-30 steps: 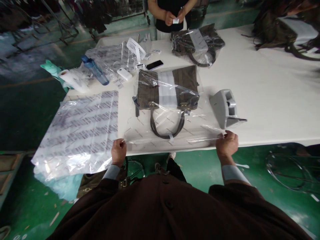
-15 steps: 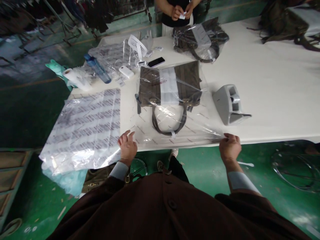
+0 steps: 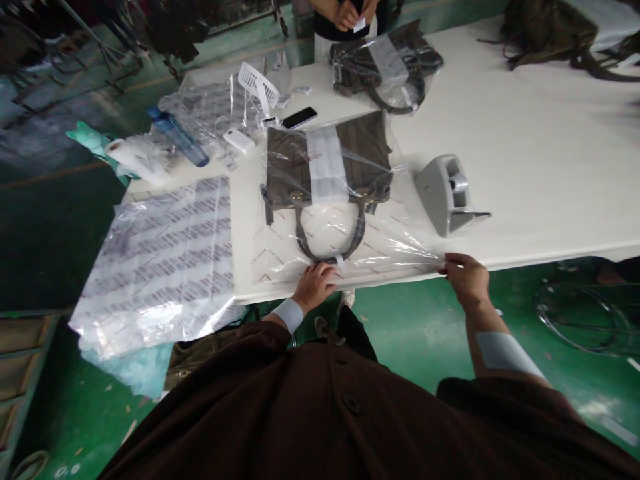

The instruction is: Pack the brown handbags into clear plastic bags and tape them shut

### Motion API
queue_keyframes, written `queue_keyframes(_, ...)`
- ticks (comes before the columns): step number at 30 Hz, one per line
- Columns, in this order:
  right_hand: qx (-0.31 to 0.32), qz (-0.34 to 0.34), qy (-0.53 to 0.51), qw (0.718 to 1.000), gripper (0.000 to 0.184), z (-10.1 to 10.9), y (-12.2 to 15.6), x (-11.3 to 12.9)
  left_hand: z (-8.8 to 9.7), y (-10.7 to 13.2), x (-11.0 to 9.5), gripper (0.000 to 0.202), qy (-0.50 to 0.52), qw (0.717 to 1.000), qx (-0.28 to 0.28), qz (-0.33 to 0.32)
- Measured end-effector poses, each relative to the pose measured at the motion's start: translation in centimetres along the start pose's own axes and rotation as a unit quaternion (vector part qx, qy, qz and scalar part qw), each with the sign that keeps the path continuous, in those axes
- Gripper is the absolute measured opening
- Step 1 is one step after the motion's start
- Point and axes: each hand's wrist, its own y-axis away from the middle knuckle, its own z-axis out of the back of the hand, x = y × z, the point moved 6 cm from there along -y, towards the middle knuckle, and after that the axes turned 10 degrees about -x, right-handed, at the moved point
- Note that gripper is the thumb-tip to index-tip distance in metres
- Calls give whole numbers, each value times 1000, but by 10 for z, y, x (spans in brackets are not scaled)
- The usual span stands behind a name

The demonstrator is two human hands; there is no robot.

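Right hand (image 3: 467,277) is clamped, thumb to fingers, on a corner of the clear plastic sleeve (image 3: 387,250) at the front edge of the bench (image 3: 540,167). Left hand (image 3: 315,288) rests at that edge, below the handles (image 3: 359,233); whether it grips film cannot be told. Handbag (image 3: 367,150) lies inside the sleeve, back from the edge. One-sided pull could tear the film or skew the handbag.

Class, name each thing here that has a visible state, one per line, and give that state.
Right hand: pinching the clear plastic bag by its near edge.
Left hand: beside the handle loop; grip unclear.
Clear plastic bag: around the handbag, drawn taut toward the right hand.
Handbag: banded in white.
Phone: screen dark.
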Motion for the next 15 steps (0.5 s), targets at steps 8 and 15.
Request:
queue_keyframes(8,-24,425,21,905,29,-14,109,101,-1,-1,0,28,23,999,-40,1)
queue_keyframes(15,94,530,40,842,24,-82,165,131,0,-5,-1,22,-19,1000,-24,-8)
